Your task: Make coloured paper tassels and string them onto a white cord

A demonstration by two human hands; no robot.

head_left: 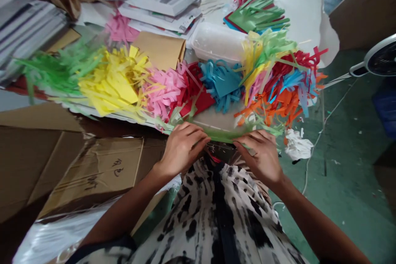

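At the near edge of the table (305,14), the left hand (183,147) and right hand (262,154) both pinch a green paper strip (223,135) that spans between them, with blue fringed paper (224,83) farther away and orange fringed paper (280,104) to the right.

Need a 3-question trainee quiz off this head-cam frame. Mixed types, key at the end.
1. Multiple choice: what colour is the paper piece between the fingertips of the left hand and the right hand?
A) blue
B) green
C) orange

2. True or false: the fan is at the left edge of the picture.

3. Short answer: going left to right, which two colours of paper lie between the large yellow bundle and the blue bundle?

Key:
1. B
2. False; the fan is at the right edge.
3. Pink paper, then red paper.
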